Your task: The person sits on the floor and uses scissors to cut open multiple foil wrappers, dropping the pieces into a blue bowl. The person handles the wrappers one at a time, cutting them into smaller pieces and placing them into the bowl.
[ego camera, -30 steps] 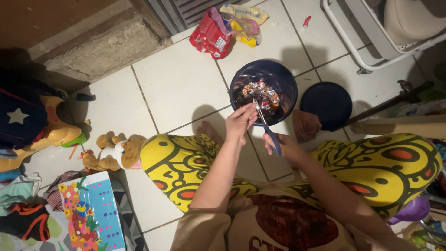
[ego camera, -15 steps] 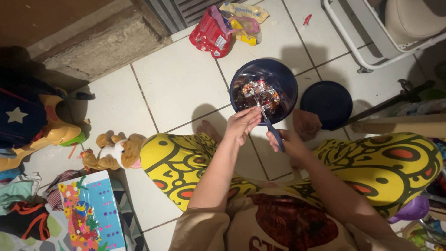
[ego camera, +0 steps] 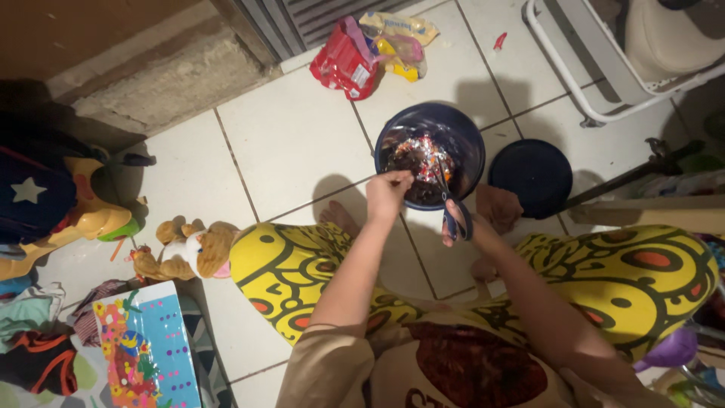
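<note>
Blue-handled metal scissors gripped by right hand; left hand pinched shut, contents indiscernible, at round dark-blue plastic bowl: blades could nick fingers.

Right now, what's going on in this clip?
A person sits on a tiled floor with legs spread around a dark blue bowl that holds shiny, colourful wrappers. The right hand holds blue-handled scissors, blades pointing into the bowl. The left hand is closed at the bowl's near rim; whether it pinches anything is hard to tell. A dark round lid lies right of the bowl, snack bags beyond it, and a plush toy by the left knee.
</note>
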